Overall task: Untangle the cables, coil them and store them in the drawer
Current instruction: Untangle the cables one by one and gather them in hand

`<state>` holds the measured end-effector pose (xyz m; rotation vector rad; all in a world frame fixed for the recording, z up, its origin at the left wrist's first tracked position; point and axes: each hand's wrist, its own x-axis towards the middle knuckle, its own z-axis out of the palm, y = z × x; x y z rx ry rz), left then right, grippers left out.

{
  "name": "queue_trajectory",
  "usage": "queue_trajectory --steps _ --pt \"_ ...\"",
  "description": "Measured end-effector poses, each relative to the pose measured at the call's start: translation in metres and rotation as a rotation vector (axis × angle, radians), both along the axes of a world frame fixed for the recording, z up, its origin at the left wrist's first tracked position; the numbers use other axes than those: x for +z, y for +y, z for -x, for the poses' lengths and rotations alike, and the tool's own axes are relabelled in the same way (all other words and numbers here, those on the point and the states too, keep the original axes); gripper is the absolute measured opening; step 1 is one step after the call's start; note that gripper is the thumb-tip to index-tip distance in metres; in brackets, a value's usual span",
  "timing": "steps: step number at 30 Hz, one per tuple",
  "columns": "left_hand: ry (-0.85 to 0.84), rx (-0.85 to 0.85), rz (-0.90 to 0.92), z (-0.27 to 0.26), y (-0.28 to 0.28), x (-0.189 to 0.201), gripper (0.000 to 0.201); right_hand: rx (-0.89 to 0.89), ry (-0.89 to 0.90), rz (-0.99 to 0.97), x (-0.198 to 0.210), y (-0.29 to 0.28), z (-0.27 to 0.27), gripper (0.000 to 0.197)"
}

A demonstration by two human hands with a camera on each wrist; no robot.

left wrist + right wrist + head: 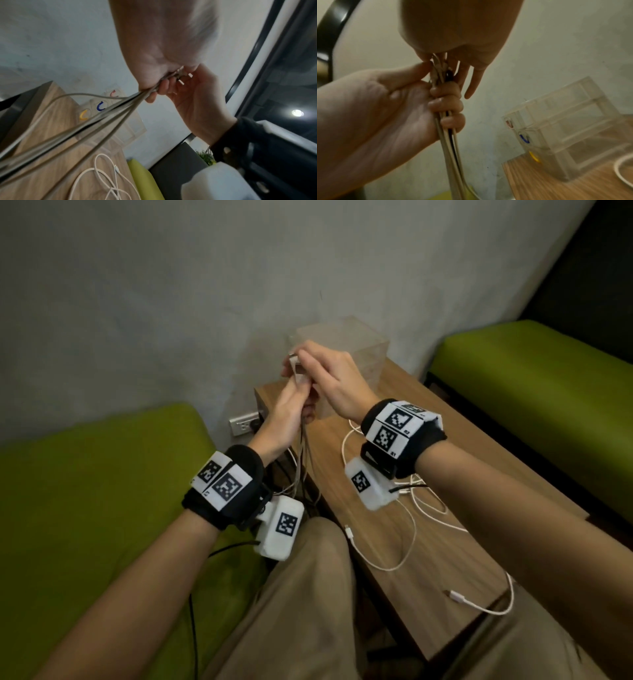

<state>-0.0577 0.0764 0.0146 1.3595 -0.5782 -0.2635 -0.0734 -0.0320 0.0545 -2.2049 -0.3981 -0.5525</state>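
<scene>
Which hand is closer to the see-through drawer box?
Right. The right hand is up in front of the clear drawer box, pinching the cable bundle; the left hand grips the bundle lower, nearer the person.

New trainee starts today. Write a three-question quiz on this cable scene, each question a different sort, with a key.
1. True or false: the left hand grips a bundle of cables.
2. Where is the white cable? A) in the drawer unit B) loose on the table C) on the cushion
3. Fill in: the right hand pinches the bundle at its ___ end.

Key: 1 true; 2 B; 3 top

Drawer unit, table.
</scene>
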Motion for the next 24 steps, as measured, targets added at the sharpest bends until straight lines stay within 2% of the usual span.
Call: queue_trajectory --steps 2,3,4,6,8,10,12,14,18,21,24 --pt "-0.052 0.034 -0.042 0.0 -0.005 0.0 0.027 -0.087 0.083 -0.191 -0.01 -0.016 0.004 0.034" --pt "-0.063 0.058 -0.051 -0.001 -0.006 0.0 0.027 -0.167 0.119 -0.229 -0.02 -0.027 0.006 0.031" --pt "-0.066 0.077 -0.054 -0.002 -0.008 0.0 0.028 -0.252 0.152 -0.179 -0.031 -0.038 0.011 0.026" --pt "-0.067 0.087 -0.074 -0.003 -0.01 -0.001 0.029 -0.28 0.26 0.154 -0.057 -0.054 0.025 0.017" --pt "-0.076 0.095 -0.094 -0.001 -0.013 -0.007 0.029 -0.122 0.547 0.447 -0.079 -0.052 0.049 0.023" --pt "-0.077 0.099 -0.107 0.001 -0.017 -0.013 0.029 0.035 0.869 0.608 -0.095 -0.043 0.07 0.04" --pt "-0.059 0.095 -0.122 0.005 -0.022 -0.018 0.028 0.112 1.063 0.648 -0.107 -0.037 0.081 0.047" --pt "-0.057 0.087 -0.131 0.009 -0.026 -0.021 0.028 0.123 1.109 0.655 -0.113 -0.036 0.082 0.043" --pt "-0.074 0.061 -0.174 0.014 -0.03 -0.02 0.026 0.109 1.143 0.545 -0.108 -0.032 0.073 0.011" --pt "-0.062 0.057 -0.184 0.018 -0.029 -0.019 0.027 0.051 1.159 0.572 -0.103 -0.026 0.072 0.013" --pt "-0.056 0.055 -0.222 0.023 -0.027 -0.022 0.027 0.035 1.226 0.514 -0.102 -0.021 0.073 0.022"
